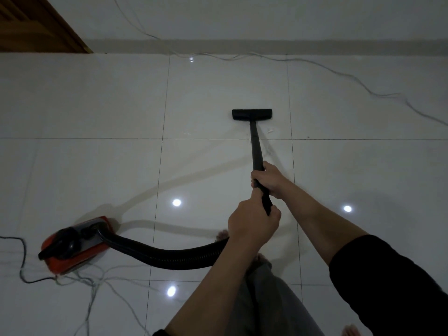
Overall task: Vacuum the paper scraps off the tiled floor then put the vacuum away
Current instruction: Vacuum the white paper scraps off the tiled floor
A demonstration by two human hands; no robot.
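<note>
Our left hand (252, 221) covers the top of the wand (256, 151), and the hose (169, 253) passes out of sight behind that wrist. In the dim light we make out only one pale scrap (269, 130), just right of the wand and a little behind the nozzle (252, 114). Bare floor (97, 105) lies open ahead as far as the wall (266, 18), where a thin cord (339, 73) trails. Each grip is closed round the wand, right hand (269, 179) ahead of left. The red vacuum (75, 243) sits well off to our left among loose cords.
</note>
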